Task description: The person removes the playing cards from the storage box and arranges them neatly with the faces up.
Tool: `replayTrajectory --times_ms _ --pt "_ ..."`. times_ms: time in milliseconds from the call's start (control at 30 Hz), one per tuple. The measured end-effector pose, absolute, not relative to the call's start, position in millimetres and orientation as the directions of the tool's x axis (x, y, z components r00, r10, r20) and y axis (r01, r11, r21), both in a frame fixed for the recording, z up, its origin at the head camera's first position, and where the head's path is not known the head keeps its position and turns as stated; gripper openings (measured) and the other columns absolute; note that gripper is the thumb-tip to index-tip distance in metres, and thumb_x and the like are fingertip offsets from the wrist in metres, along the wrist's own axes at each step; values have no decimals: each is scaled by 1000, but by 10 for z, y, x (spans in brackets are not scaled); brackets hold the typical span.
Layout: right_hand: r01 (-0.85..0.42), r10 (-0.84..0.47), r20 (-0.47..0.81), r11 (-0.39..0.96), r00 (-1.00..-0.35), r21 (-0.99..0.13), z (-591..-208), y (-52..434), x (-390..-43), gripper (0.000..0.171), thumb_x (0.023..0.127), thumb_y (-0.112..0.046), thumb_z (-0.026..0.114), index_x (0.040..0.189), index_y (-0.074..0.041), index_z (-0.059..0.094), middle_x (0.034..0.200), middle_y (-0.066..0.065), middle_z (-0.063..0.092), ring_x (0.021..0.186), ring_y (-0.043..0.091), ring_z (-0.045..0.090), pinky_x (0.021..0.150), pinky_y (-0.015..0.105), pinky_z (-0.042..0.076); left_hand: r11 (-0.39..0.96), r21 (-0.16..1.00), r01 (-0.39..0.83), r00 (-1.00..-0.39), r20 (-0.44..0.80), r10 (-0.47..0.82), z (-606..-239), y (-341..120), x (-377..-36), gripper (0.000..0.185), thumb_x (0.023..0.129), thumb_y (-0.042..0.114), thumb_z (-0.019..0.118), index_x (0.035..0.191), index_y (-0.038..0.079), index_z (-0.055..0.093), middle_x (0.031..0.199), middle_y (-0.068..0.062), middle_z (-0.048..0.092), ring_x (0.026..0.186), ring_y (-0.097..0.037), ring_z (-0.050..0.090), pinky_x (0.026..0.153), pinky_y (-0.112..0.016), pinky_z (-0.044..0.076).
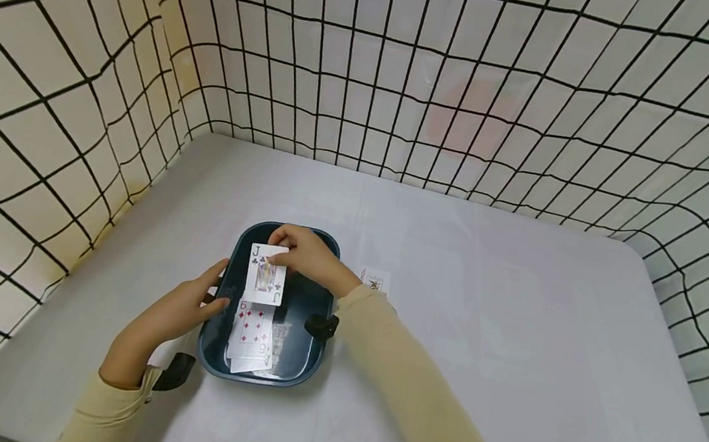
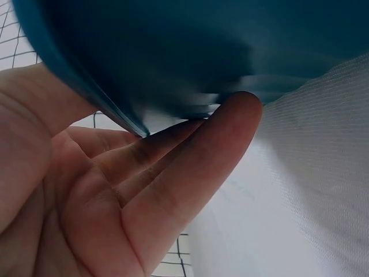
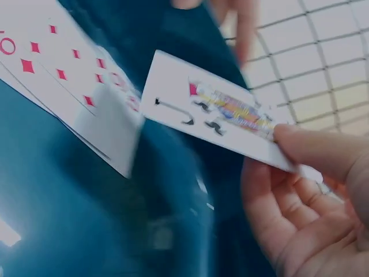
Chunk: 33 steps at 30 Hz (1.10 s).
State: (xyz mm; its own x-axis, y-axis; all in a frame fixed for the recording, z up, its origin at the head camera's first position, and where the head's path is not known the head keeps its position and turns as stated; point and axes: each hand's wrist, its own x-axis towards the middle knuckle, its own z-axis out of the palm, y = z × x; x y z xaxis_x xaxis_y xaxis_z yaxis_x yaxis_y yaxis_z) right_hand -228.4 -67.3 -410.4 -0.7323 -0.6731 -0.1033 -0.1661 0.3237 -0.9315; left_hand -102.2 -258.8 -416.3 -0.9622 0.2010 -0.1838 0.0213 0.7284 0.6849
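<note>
Fingers [image 2: 190, 167] of the left hand [image 1: 169, 320] lie straight and together against the 9 o'clock rim of the dark blue tray [image 1: 302, 363], which stands on the grey counter [image 1: 515, 332]. Inside the tray, a small pile of cards [image 1: 251, 338] lies face up with red diamonds on top. Above its 12 o'clock end the right hand [image 1: 306, 256] pinches the jack of clubs [image 1: 266, 274] by one short edge. Another card [image 1: 376, 281] lies at 3 o'clock, near the tray.

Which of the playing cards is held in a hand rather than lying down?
The jack of clubs, pinched by the right hand above the tray. The red diamonds card lies in the tray; another card lies on the table.
</note>
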Motion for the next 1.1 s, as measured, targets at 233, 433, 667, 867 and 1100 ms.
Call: replayTrajectory --times_ms 233,433,667,867,1100 --pt "-99 -639 -45 188 -768 -977 -3749 -93 -2309 25 84 -4 60 108 2 53 104 16 59 79 19 58 70 35 50 745 668 1 -965 -196 176 -4164 -2578 -1014 67 91 14 52 141 -4 11 130 -33 36 100 -41 53 76 -46 48" --pt "-83 -545 -37 194 -837 -977 -3927 512 -2481 28 84 -3 60 110 3 53 109 17 57 80 20 57 71 37 49 755 656 -4 -967 -196 165 -4166 -2575 -1014 67 90 14 52 141 -4 12 130 -33 36 100 -41 53 77 -48 47" --pt "42 -411 -153 267 -899 -963 -4341 1219 -2596 29 83 -7 63 110 0 54 109 17 57 82 20 58 66 29 49 752 659 -20 -966 -208 156 -4181 -2570 -1015 67 91 15 52 141 -3 12 131 -33 34 101 -42 53 77 -48 47" --pt "55 -362 -204 382 -909 -922 -4568 1525 -2605 29 82 -11 65 108 -2 56 98 11 59 76 19 56 64 28 48 749 661 -29 -968 -207 145 -4201 -2583 -1015 68 90 15 53 141 -2 12 132 -32 34 102 -42 52 75 -47 48" --pt "-119 -365 -132 588 -921 -800 -4712 1548 -2618 22 81 -7 65 102 -5 60 70 5 53 63 18 47 57 26 40 743 669 -24 -968 -203 150 -4207 -2571 -1017 68 90 14 53 141 -2 12 131 -32 36 101 -42 52 75 -48 48"
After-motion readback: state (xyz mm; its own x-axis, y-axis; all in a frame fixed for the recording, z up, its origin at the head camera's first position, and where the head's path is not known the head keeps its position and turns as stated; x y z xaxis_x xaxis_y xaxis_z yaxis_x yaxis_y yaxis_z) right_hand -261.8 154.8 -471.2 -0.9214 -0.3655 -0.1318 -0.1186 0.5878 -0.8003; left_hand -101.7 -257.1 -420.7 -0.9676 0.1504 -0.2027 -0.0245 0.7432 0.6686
